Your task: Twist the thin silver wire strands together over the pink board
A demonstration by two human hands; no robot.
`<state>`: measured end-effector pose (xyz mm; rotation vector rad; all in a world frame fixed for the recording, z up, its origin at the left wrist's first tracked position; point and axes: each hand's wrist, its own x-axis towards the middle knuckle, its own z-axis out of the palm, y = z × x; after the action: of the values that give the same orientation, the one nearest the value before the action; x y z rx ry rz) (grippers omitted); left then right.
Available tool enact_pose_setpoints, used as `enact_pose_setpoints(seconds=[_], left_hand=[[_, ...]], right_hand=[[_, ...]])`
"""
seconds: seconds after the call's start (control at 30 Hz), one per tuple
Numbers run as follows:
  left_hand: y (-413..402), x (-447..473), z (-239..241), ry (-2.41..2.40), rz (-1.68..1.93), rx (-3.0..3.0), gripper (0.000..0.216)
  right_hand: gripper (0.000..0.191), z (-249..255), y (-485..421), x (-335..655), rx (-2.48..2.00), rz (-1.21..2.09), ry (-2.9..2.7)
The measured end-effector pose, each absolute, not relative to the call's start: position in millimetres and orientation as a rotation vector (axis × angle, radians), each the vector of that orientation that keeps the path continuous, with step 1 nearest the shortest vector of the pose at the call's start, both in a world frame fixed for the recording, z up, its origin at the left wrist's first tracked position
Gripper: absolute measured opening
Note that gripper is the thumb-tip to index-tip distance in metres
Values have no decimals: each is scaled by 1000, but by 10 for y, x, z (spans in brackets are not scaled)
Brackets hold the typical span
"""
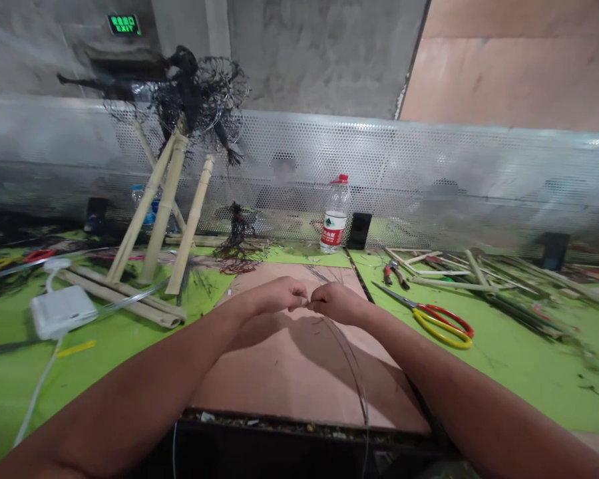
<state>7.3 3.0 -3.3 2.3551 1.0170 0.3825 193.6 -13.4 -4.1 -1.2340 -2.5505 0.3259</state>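
Note:
My left hand [288, 294] and my right hand [335, 303] meet over the middle of a tan board [249, 389]. Both have their fingers pinched together, with the fingertips almost touching. Several long thin strands [353, 369] trail from beneath my right hand and curve over the board's front edge. They look like fine wire, but their material is hard to make out. What sits right between the fingertips is too small to see clearly. Scissors [432, 319] with one red and one yellow handle lie right of my right forearm.
Bamboo pieces [167, 206] stand upright at the left beneath a dark wiry tangle [199, 93]. A white power adapter [62, 311] lies near them. Behind the board are a water bottle [334, 216] and a black phone-like slab [360, 231]. Pliers [395, 273] and bamboo strips [479, 273] lie right.

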Motion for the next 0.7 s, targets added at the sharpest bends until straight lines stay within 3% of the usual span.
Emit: enact_pose_setpoints(seconds=[0.1, 0.2, 0.3, 0.37, 0.43, 0.57, 0.7], left_hand=[[115, 73, -116, 1103, 455, 2289, 18], [113, 43, -74, 1128, 532, 2228, 19], [13, 7, 70, 1153, 556, 2264, 20], [-65, -6, 172, 1157, 590, 2271, 24], [-117, -10, 246, 1109, 599, 2285, 25], [-123, -3, 278, 1026, 661, 2293, 26], [-112, 15, 252, 1003, 664, 2340, 26]], right_hand=[[20, -46, -194, 1829, -1214, -128, -2650], [18, -19, -211, 1793, -1256, -118, -2574], [36, 46, -137, 1936, -1305, 398, -2316], [52, 95, -51, 2114, -1239, 1030, -2075], [54, 131, 27, 2289, -1054, 1511, -1844], [32, 107, 61, 2396, -876, 1876, -1666], [37, -11, -22, 2211, -809, 2044, -1719]])
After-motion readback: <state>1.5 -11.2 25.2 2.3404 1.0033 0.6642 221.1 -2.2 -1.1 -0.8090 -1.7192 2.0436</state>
